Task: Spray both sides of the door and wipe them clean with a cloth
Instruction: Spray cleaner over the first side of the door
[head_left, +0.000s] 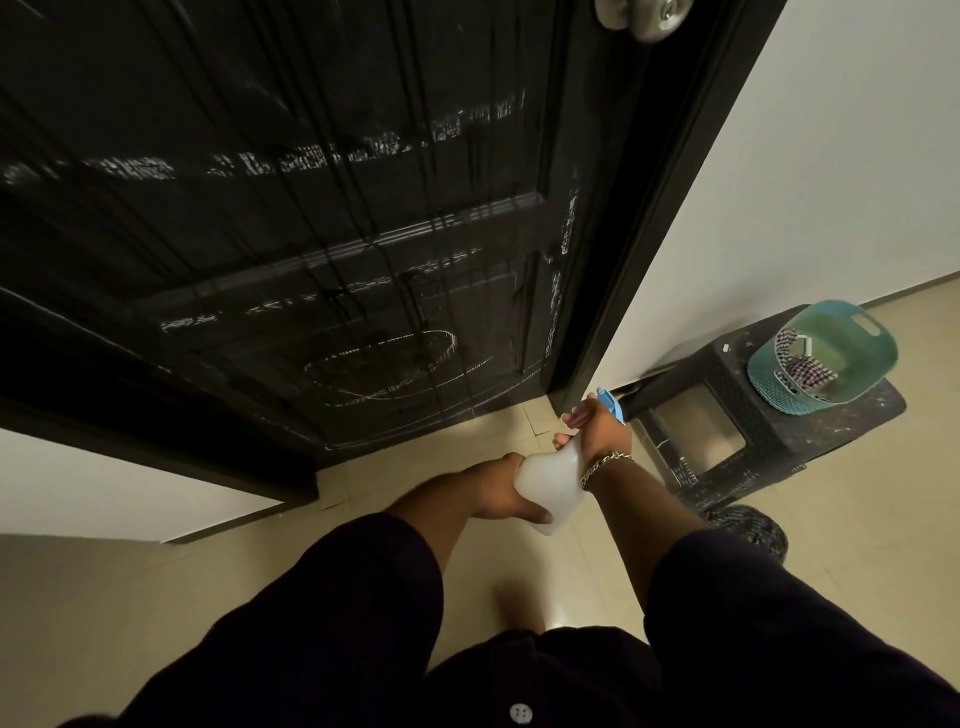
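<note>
- One view only, head-worn, wide-angle, tilted forward and steeply down.
- It faces the door (291, 218) at close range, knob (641, 15) clipped at the top edge.
- Floor (857, 545) and both sleeves fill the bottom; a stool (727, 441) sits to the right.

From my remote seat I can read no text, label, brand or number anywhere. The black door (311, 208) carries white chalk scrawls and an oval loop near its lower edge, but none forms a legible letter. The spray bottle (550, 483) shows no label.
</note>
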